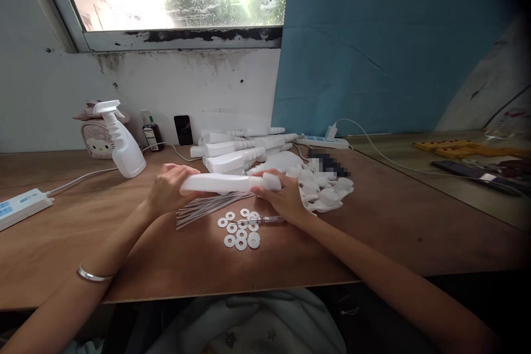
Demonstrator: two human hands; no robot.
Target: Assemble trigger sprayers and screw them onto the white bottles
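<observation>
A white plastic bottle (218, 182) lies level in the air between my two hands. My left hand (168, 188) is closed around its left end. Around the right end my right hand (282, 193) is closed, at a wider white piece (271, 181); whether that piece is separate from the bottle I cannot tell. Below are several white ring washers (241, 234) and a screwdriver with a clear handle (267, 220), its tip over the rings. Thin grey-white tubes (207, 209) lie in a bundle under the bottle.
Several white bottles (232, 160) are piled behind my hands, with white plastic parts (327, 193) to the right. An assembled spray bottle (126, 149) stands at left near a dark bottle (152, 135) and a phone (183, 130). Power strips (22, 207) and cables lie on the brown table (174, 265).
</observation>
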